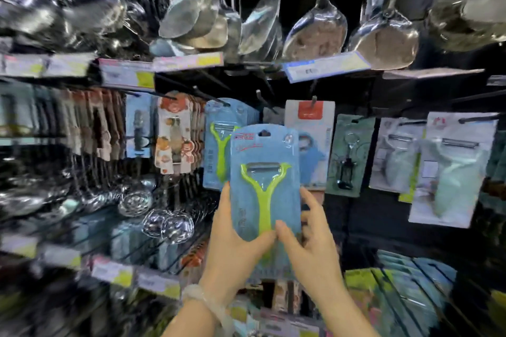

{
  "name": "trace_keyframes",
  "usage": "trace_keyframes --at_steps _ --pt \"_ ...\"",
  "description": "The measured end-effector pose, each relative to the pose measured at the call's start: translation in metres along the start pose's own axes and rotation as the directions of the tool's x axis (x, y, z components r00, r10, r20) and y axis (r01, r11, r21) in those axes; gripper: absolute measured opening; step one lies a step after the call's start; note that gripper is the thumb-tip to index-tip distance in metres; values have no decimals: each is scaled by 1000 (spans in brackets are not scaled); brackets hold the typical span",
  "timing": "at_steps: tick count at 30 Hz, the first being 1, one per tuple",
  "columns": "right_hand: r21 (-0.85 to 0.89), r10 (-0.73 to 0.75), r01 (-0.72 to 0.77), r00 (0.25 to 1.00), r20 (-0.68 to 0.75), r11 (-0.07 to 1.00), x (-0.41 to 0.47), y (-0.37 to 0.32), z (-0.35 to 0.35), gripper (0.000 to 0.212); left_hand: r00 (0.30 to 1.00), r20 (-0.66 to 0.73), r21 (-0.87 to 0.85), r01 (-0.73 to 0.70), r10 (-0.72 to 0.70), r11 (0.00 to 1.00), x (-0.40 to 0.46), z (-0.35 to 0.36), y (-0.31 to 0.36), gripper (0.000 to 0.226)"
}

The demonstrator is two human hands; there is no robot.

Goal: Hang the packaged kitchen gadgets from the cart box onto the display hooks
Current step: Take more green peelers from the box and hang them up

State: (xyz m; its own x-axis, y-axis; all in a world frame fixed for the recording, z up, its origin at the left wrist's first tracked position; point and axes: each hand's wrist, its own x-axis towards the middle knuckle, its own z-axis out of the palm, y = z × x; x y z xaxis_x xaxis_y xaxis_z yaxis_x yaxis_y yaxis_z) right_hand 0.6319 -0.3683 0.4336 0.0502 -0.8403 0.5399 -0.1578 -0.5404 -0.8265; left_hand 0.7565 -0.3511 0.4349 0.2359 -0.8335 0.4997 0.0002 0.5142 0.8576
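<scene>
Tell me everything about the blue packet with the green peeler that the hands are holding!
The blue packet is a flat card under clear plastic, with a hang hole at the top and red writing. Inside lies a lime-green Y-shaped peeler with a metal blade across its top. It stands upright before the display, not yet on a hook. The left hand grips its lower left edge; the right hand pinches its lower right.

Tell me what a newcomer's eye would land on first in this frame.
First, the blue peeler package with its lime-green Y-shaped peeler, held upright at centre by the left hand and right hand. A matching hung package sits on a hook just behind it to the left. Above, a row of shiny steel ladles and spatulas hangs across the top.
</scene>
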Motion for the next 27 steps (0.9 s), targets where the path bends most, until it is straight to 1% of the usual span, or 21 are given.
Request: trace_keyframes --at_steps 3,5,11,13,16,20,25,27 --pt "4 -1 1 997 76 1000 7 -5 33 60 996 -92 78 20 -13 997 2 -32 2 94" --pt "-7 -25 26 994 106 1000 12 -13 53 60 992 -128 113 -6 20 994 6 -51 5 92" --pt "-11 -148 149 984 102 989 32 -43 91 61 989 -110 168 -78 98 983 36 -93 28 90" --pt "-6 -161 162 982 99 987 40 -49 98 60 990 -99 204 -82 104 975 47 -100 34 101" --pt "-8 -152 153 985 87 988 47 -54 104 63 992 -62 240 -93 110 966 65 -109 33 104" --pt "-19 -115 116 991 75 993 51 -49 110 65 997 -10 235 -78 83 969 75 -115 28 106" --pt "-86 -60 63 997 47 994 59 -34 114 67 999 18 247 -33 30 969 88 -116 18 112" --pt "-126 -24 31 998 59 992 65 -30 116 68 999 29 276 -32 25 961 95 -113 16 110"
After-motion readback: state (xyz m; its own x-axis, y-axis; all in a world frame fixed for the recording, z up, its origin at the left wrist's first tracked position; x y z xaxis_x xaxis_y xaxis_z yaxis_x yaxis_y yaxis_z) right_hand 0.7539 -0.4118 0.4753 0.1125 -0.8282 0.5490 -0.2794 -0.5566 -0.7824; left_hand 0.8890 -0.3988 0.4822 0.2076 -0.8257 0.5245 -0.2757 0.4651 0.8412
